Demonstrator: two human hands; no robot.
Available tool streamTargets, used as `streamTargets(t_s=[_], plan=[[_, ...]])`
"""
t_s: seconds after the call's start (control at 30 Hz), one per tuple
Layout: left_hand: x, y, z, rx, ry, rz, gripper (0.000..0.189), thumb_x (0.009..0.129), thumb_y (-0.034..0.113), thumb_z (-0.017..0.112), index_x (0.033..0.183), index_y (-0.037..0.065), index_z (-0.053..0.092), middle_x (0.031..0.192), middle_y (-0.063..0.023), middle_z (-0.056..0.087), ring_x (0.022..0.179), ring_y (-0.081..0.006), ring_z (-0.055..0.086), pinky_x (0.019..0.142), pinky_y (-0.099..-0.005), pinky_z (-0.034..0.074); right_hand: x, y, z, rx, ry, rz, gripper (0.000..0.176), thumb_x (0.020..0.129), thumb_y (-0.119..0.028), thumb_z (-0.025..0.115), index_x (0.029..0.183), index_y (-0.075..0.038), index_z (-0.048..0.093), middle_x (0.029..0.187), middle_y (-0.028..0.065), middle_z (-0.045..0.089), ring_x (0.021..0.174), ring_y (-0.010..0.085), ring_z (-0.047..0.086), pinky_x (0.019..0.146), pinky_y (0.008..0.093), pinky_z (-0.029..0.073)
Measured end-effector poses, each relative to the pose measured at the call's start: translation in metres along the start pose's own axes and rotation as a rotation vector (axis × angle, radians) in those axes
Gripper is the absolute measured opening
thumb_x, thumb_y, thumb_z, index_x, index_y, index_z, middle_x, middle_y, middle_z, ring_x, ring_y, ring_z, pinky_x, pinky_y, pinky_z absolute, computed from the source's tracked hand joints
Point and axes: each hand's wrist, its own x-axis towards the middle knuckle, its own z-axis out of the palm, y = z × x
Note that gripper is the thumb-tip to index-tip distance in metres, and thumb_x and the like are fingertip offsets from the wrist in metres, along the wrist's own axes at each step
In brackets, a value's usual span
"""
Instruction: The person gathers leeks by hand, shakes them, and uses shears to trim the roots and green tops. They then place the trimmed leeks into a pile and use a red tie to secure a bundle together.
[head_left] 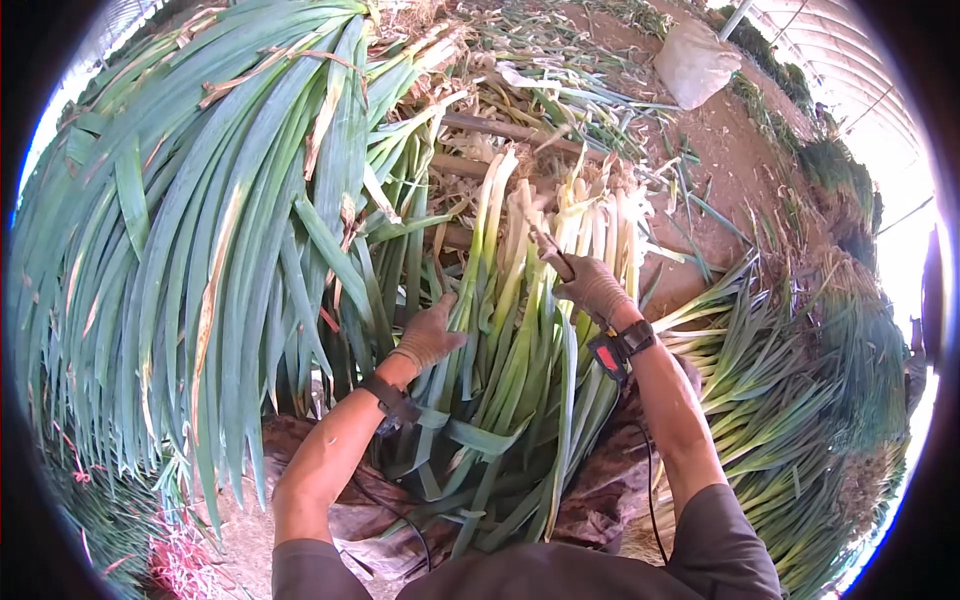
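My left hand [429, 337], in a tan glove, is beside the left edge of a bunch of green onions [515, 290], thumb held apart from the fingers. That bunch lies across my lap, pale root ends pointing away from me and green leaves towards me. My gloved right hand [594, 289] is closed around a narrow, dark brown knife-like tool [552, 252], which points up and left over the pale stalks. Its exact kind is hard to make out. Both wrists wear dark straps.
A tall heap of long green leaves [200, 220] rises at my left. More green onions [770, 400] are piled at my right. Trimmed leaves and husks [580, 75] litter the ground ahead, near a white sack [697, 62]. Pinkish-red string [185, 560] lies at lower left.
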Motion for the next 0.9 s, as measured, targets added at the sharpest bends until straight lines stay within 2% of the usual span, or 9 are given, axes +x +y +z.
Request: streamTargets(t_s=[0.13, 0.33, 0.47, 0.57, 0.63, 0.67, 0.83, 0.87, 0.9], plan=[[0.012, 0.002, 0.001, -0.146, -0.011, 0.004, 0.07, 0.071, 0.033, 0.077, 0.127, -0.001, 0.054, 0.108, -0.0284, 0.066, 0.103, -0.0415, 0.064, 0.091, -0.0433, 0.05, 0.008, 0.003, 0.007, 0.008, 0.007, 0.014, 0.041, 0.072, -0.026, 0.077, 0.101, 0.001, 0.066, 0.09, 0.0236, 0.069, 0.087, 0.0391, 0.067, 0.082, 0.0434, 0.052], [0.042, 0.0, 0.017, 0.046, -0.076, -0.039, 0.069, 0.07, 0.033, 0.078, 0.124, -0.003, 0.055, 0.108, -0.028, 0.066, 0.103, -0.0416, 0.064, 0.092, -0.0428, 0.05, 0.019, 0.021, 0.006, 0.07, 0.059, 0.014, 0.041, 0.071, -0.026, 0.079, 0.1, 0.001, 0.067, 0.088, 0.0209, 0.069, 0.083, 0.033, 0.067, 0.08, 0.0409, 0.052], [0.043, 0.019, 0.039, -0.083, -0.095, 0.152, 0.068, 0.068, 0.031, 0.076, 0.125, 0.0, 0.055, 0.107, -0.0279, 0.066, 0.102, -0.0412, 0.064, 0.091, -0.0445, 0.05, 0.007, 0.028, -0.004, 0.184, 0.126, 0.032, 0.038, 0.07, -0.024, 0.078, 0.096, 0.001, 0.067, 0.085, 0.0208, 0.068, 0.078, 0.0332, 0.066, 0.076, 0.0405, 0.052], [0.03, 0.081, 0.039, 0.184, -0.194, 0.055, 0.074, 0.07, 0.032, 0.074, 0.133, 0.002, 0.05, 0.116, -0.0272, 0.065, 0.105, -0.0417, 0.063, 0.093, -0.0459, 0.049, -0.005, 0.007, -0.009, 0.091, 0.039, 0.011, 0.047, 0.073, -0.024, 0.078, 0.111, 0.0, 0.065, 0.087, 0.0217, 0.069, 0.082, 0.0333, 0.067, 0.08, 0.0399, 0.053], [0.029, 0.079, 0.074, -0.075, -0.191, 0.279, 0.088, 0.071, 0.05, 0.075, 0.136, -0.003, 0.049, 0.122, -0.0294, 0.062, 0.109, -0.0408, 0.063, 0.099, -0.0432, 0.047, -0.025, -0.022, -0.009, 0.177, -0.061, -0.101, 0.053, 0.075, -0.023, 0.077, 0.12, 0.0, 0.061, 0.092, 0.0236, 0.069, 0.084, 0.0343, 0.068, 0.082, 0.0397, 0.053], [0.019, 0.098, 0.08, -0.091, -0.262, 0.299, 0.087, 0.077, 0.053, 0.07, 0.139, -0.003, 0.046, 0.119, -0.0303, 0.063, 0.104, -0.0453, 0.062, 0.097, -0.0452, 0.048, -0.031, -0.027, -0.002, 0.246, -0.036, -0.316, 0.052, 0.075, -0.021, 0.076, 0.12, 0.001, 0.061, 0.095, 0.0251, 0.069, 0.085, 0.0364, 0.068, 0.082, 0.0402, 0.053], [0.049, 0.131, 0.037, 0.435, -0.514, 0.231, 0.053, 0.086, 0.05, 0.064, 0.112, 0.003, 0.065, 0.097, -0.0256, 0.068, 0.093, -0.0414, 0.066, 0.087, -0.0463, 0.051, -0.048, -0.041, -0.023, 0.248, 0.041, -0.166, 0.051, 0.073, -0.018, 0.076, 0.117, 0.002, 0.06, 0.09, 0.0222, 0.067, 0.081, 0.0317, 0.065, 0.08, 0.04, 0.051], [0.072, 0.107, 0.022, 0.497, -0.394, 0.418, 0.047, 0.088, 0.05, 0.063, 0.095, 0.004, 0.068, 0.086, -0.0228, 0.068, 0.082, -0.0392, 0.067, 0.077, -0.0466, 0.053, -0.05, -0.037, -0.025, 0.284, 0.069, -0.133, 0.05, 0.073, -0.018, 0.076, 0.116, 0.002, 0.061, 0.09, 0.022, 0.067, 0.081, 0.0314, 0.065, 0.079, 0.04, 0.051], [0.085, 0.092, -0.005, 0.44, -0.12, 0.194, 0.039, 0.088, 0.044, 0.066, 0.094, 0.006, 0.07, 0.077, -0.0209, 0.068, 0.072, -0.0384, 0.067, 0.071, -0.0456, 0.054, -0.048, -0.021, -0.013, 0.278, 0.124, -0.166, 0.048, 0.073, -0.018, 0.076, 0.115, 0.001, 0.061, 0.088, 0.0213, 0.067, 0.08, 0.0307, 0.065, 0.079, 0.0403, 0.051]])
